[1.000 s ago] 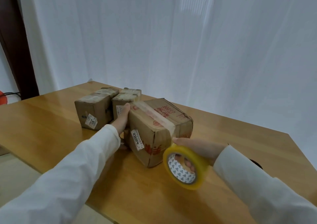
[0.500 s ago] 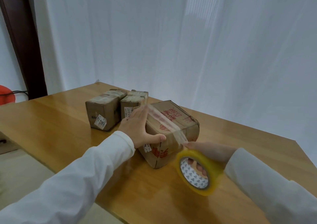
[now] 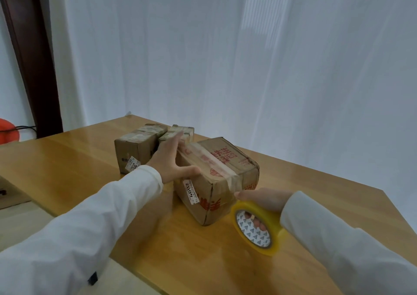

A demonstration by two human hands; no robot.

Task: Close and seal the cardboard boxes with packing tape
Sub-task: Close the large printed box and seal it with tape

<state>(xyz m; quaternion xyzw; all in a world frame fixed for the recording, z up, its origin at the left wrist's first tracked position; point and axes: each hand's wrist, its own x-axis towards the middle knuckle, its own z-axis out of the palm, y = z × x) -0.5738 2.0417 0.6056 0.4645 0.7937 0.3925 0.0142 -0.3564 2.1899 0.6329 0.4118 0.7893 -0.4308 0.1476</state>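
A brown cardboard box (image 3: pixel 234 166) with red print and a "4002" label lies closed on the wooden table (image 3: pixel 67 159). A clear strip of tape (image 3: pixel 212 162) runs along its top seam and down over the near end. My left hand (image 3: pixel 170 161) lies flat against the box's left side, fingers straight, thumb along the top edge. My right hand (image 3: pixel 264 198) grips a yellow roll of packing tape (image 3: pixel 256 228) just in front of the box's near right corner, fingers through the core. The strip is still joined to the roll.
Two smaller taped boxes, one (image 3: pixel 137 147) and another (image 3: pixel 178 133), stand side by side behind my left hand. White curtains hang behind the table. A dark door frame (image 3: pixel 31 57) and a red object (image 3: pixel 8 133) are at far left. The table's right corner (image 3: pixel 383 192) is near.
My left hand moved from behind the box to lie flat on its left side. The tape now lies down on the top seam. My right hand has drawn the roll lower past the box's end.
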